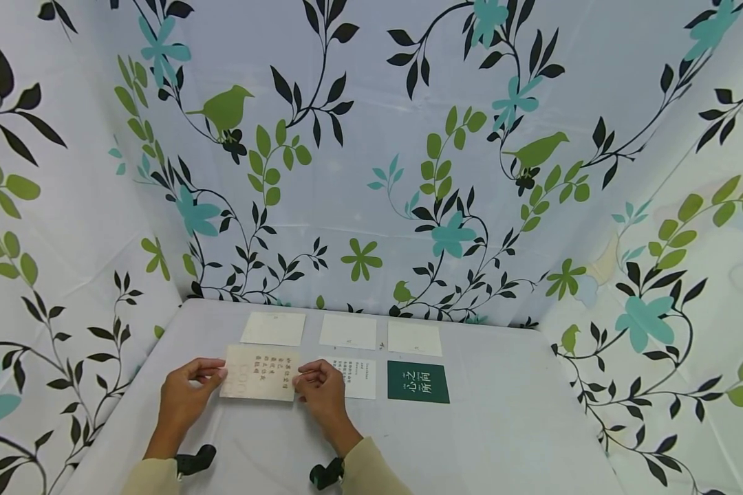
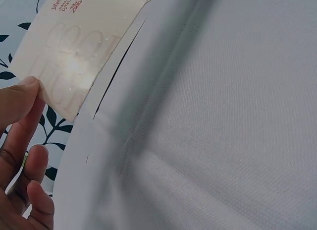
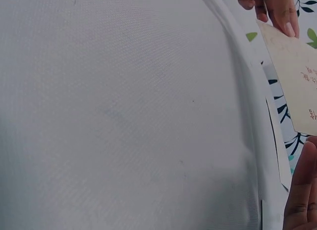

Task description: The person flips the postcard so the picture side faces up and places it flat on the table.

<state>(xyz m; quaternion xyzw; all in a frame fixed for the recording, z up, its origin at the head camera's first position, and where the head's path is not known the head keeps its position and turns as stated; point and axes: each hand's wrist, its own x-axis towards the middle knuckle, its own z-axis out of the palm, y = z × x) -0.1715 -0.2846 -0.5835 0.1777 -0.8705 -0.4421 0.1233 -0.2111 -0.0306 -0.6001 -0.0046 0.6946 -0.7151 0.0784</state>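
Observation:
A cream card (image 1: pixel 260 373) printed with columns of brown characters spans the space between both hands in the head view. My left hand (image 1: pixel 187 400) pinches its left edge; the left wrist view shows the thumb (image 2: pixel 22 98) at the corner of the card (image 2: pixel 74 46). On the opposite side my right hand (image 1: pixel 323 400) pinches the right edge between thumb and fingers. The right wrist view shows the card (image 3: pixel 292 76) tilted above the table. Partly behind the right hand lies a white card (image 1: pixel 360 378) with dark printed text.
A white-covered table (image 1: pixel 483 440) carries the cards. Three pale cards, left (image 1: pixel 274 328), middle (image 1: pixel 349 332) and right (image 1: pixel 414 338), lie in a back row. A dark green card (image 1: pixel 417 382) with white characters lies at front right. Patterned fabric (image 1: pixel 359 172) hangs behind and at both sides.

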